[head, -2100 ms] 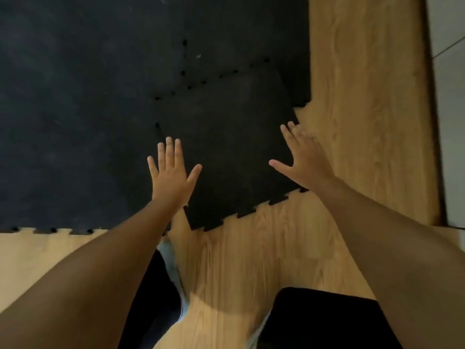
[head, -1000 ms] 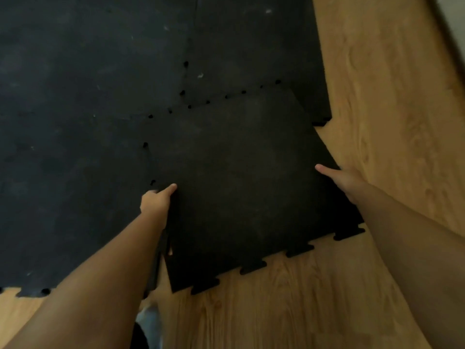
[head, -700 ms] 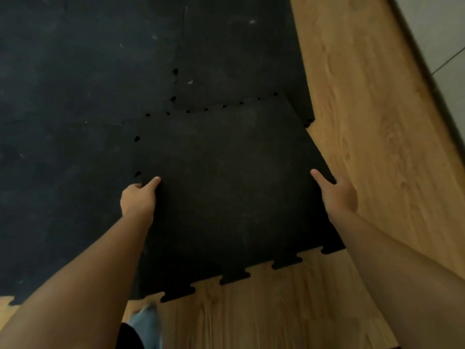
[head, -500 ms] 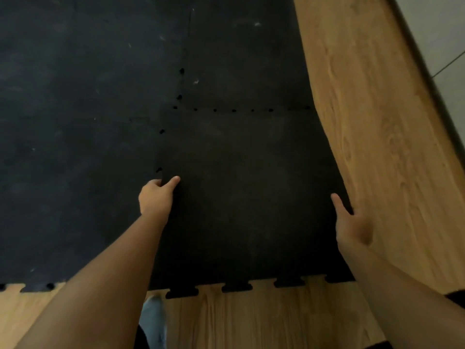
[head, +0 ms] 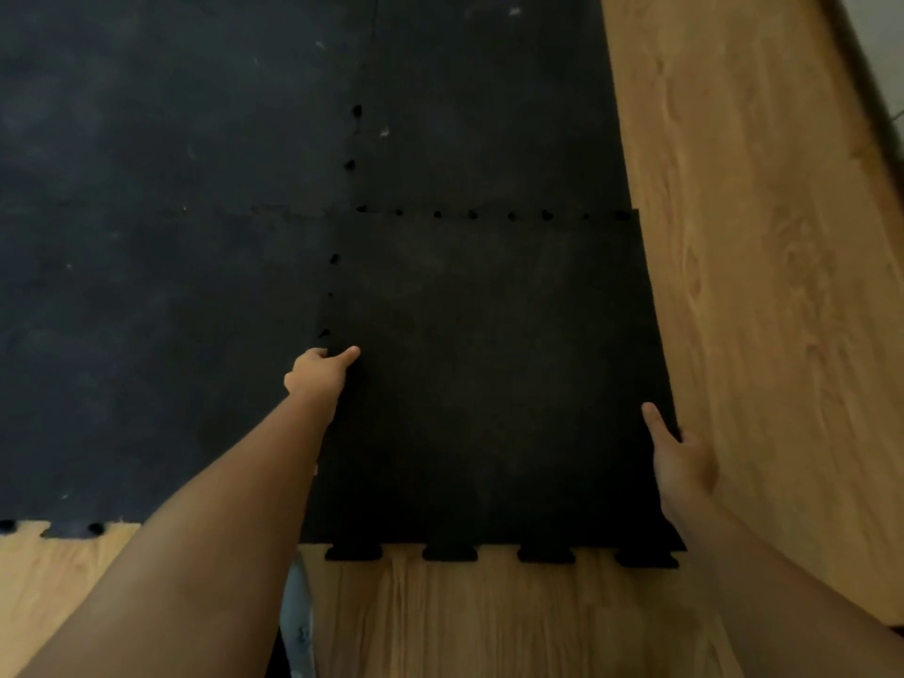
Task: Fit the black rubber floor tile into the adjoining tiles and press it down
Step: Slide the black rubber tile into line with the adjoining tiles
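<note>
The black rubber floor tile (head: 494, 379) lies squared up against the laid black tiles (head: 171, 266), with small gaps showing along its far seam and left seam. Its jigsaw tabs stick out over the wood at the near edge. My left hand (head: 318, 371) grips the tile's left edge, thumb on top and fingers curled under. On the right edge my right hand (head: 677, 460) holds the tile the same way, thumb lying on its top face.
Light wooden floor (head: 763, 296) runs along the right and near sides. A dark skirting edge (head: 866, 90) crosses the top right corner. Another laid tile (head: 489, 115) lies beyond the far seam. My clothing shows at the bottom, between my arms.
The tile was skewed and has swung round square to the neighbouring tiles. Both hands went from flat and open to gripping its side edges.
</note>
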A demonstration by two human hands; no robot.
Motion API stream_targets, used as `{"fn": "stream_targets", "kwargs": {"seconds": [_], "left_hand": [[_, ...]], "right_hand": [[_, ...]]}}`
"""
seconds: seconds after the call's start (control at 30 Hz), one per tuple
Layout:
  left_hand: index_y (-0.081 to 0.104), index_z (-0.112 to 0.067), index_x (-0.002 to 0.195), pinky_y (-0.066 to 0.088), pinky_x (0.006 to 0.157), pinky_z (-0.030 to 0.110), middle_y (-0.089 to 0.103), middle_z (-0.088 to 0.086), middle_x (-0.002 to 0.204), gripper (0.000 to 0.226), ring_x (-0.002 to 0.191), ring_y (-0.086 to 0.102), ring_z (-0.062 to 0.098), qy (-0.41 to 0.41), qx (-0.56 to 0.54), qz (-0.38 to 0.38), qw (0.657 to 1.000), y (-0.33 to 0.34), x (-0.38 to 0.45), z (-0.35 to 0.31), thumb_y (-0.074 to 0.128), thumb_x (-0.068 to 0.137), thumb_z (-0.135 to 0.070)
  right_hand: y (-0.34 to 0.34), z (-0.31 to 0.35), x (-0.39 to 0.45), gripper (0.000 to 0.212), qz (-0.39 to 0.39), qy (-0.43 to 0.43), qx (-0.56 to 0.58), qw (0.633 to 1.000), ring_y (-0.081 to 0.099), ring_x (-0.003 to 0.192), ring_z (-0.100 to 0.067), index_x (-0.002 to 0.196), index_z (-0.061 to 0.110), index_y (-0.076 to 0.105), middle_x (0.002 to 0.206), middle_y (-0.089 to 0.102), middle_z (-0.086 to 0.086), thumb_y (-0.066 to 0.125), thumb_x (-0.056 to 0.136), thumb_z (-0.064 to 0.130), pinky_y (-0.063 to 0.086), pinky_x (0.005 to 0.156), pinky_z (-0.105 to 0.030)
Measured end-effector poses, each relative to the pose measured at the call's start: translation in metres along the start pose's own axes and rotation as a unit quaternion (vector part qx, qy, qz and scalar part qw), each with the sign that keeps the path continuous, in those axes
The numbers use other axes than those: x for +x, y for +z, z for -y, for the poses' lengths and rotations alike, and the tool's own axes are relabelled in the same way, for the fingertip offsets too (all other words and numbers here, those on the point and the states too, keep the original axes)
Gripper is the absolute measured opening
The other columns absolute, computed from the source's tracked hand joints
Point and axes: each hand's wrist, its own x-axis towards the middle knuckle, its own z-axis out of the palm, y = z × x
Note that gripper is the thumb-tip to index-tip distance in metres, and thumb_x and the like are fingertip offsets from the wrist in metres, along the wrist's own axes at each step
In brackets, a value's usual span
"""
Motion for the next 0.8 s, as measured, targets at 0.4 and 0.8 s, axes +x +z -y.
{"fn": "stream_targets", "kwargs": {"seconds": [0.4,0.8], "left_hand": [[0.049,0.0,0.129,0.038,0.074,0.035,0.035,0.018,0.141,0.052,0.092,0.051,0.025,0.154,0.219,-0.011,0.963,-0.005,0.009,0.0,0.055,0.093,-0.037],[0.04,-0.002,0.138,0.041,0.078,0.039,0.035,0.019,0.139,0.052,0.106,0.051,0.035,0.068,0.177,0.022,0.982,0.004,0.019,-0.002,0.049,0.096,-0.031]], "right_hand": [[0.011,-0.002,0.009,0.061,-0.041,0.007,0.002,0.999,0.056,0.094,-0.025,0.117,0.013,0.059,0.117,0.06,-0.01,0.067,0.078,0.059,0.038,0.088,-0.041],[0.023,-0.017,0.022,0.075,-0.047,-0.065,-0.173,0.982,0.044,0.129,-0.034,0.138,0.015,0.047,0.139,0.05,-0.012,0.043,0.085,0.069,0.031,0.108,-0.053]]}}
